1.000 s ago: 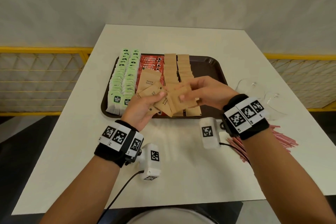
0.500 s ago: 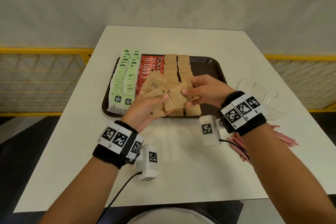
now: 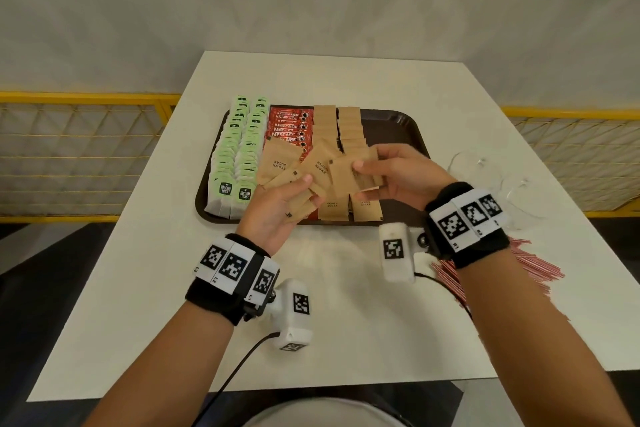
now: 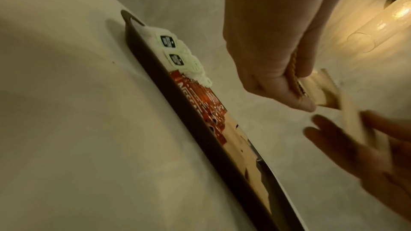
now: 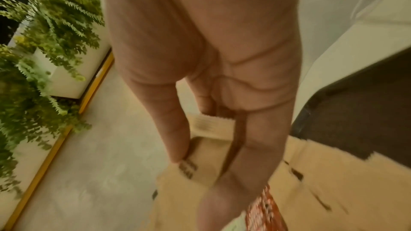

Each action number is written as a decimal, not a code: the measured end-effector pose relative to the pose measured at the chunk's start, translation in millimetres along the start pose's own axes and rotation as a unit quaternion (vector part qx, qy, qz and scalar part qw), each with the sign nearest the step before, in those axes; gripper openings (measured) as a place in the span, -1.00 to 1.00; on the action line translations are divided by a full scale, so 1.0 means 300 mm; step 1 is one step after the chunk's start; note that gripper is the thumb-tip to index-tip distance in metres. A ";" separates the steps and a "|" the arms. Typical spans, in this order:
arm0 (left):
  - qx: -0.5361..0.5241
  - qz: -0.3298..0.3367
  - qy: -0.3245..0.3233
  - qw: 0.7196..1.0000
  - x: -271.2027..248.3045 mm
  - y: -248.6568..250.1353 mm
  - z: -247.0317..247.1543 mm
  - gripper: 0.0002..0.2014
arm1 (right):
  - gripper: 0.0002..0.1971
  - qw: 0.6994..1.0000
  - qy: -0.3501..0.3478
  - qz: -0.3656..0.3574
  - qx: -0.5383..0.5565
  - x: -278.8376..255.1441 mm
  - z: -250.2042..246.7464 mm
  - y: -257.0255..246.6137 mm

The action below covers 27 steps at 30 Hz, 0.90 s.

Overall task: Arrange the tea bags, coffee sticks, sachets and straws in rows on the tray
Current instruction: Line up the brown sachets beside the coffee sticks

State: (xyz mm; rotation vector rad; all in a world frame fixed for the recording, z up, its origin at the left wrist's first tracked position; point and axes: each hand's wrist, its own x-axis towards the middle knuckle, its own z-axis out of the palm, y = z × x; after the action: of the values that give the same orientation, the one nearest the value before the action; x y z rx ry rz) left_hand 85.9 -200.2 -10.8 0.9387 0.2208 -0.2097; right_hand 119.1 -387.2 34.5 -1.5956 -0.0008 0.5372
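Head view: my left hand (image 3: 277,204) is gripping fanned brown sugar sachets (image 3: 298,173) — tilted, pointing away over the tray (image 3: 398,121) — my right hand (image 3: 398,173) pinching one; left wrist view is showing their crimped edges.

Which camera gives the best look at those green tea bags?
The head view: the green tea bags show as two full rows on the tray. The left wrist view catches only their near ends; the right wrist view shows none clearly.

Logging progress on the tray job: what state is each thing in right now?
Tea bags: two rows on tray.
Coffee sticks: one row on tray.
Brown sugar sachets: two rows on tray.
Left hand: holds fanned sachets.
Right hand: pinches sachets.
Straws: on table, off tray.
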 end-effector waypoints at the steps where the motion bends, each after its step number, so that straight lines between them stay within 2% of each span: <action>1: 0.000 -0.001 -0.003 1.000 -0.001 -0.005 0.005 -0.64 | -0.82 1.000 0.004 -0.004 0.010 0.004 0.020 0.014; 3: 0.008 -0.005 -0.012 1.000 -0.007 -0.014 0.012 -0.64 | -0.79 0.999 0.024 -0.021 0.037 0.011 0.047 0.030; 7: 0.002 0.015 -0.003 1.000 -0.007 -0.007 -0.006 -0.73 | -0.89 0.997 0.068 -0.022 0.025 0.023 0.026 0.007; 10: -0.032 0.033 0.036 0.998 0.004 0.016 -0.044 -0.82 | -0.87 0.994 0.083 0.042 -0.050 0.052 -0.005 0.021; 13: -0.047 0.041 0.058 0.996 0.012 0.026 -0.067 -0.81 | -0.61 0.984 0.075 0.120 -0.109 0.086 0.004 0.069; 18: -0.049 0.032 0.049 0.997 0.014 0.013 -0.067 -0.82 | -0.82 0.969 0.114 0.140 -0.168 0.130 0.039 0.094; 20: -0.053 0.031 0.049 0.997 0.015 0.011 -0.067 -0.82 | -0.77 0.955 0.122 0.140 -0.231 0.144 0.040 0.096; 22: -0.054 0.034 0.048 0.997 0.013 0.014 -0.065 -0.83 | -0.62 0.938 0.126 0.132 -0.294 0.151 0.039 0.099; 24: -0.055 0.036 0.047 0.997 0.011 0.020 -0.061 -0.84 | -0.58 0.939 0.118 0.128 -0.295 0.150 0.030 0.100; 27: -0.053 0.025 0.048 0.997 0.012 0.027 -0.054 -0.86 | -0.70 0.959 0.090 0.137 -0.231 0.131 0.004 0.084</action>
State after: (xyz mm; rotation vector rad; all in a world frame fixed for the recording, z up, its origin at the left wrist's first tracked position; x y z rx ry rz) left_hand 90.0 -182.7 -14.7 0.8488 0.2934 -0.1050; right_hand 145.4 -376.4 -2.5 -2.1160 0.2512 0.6333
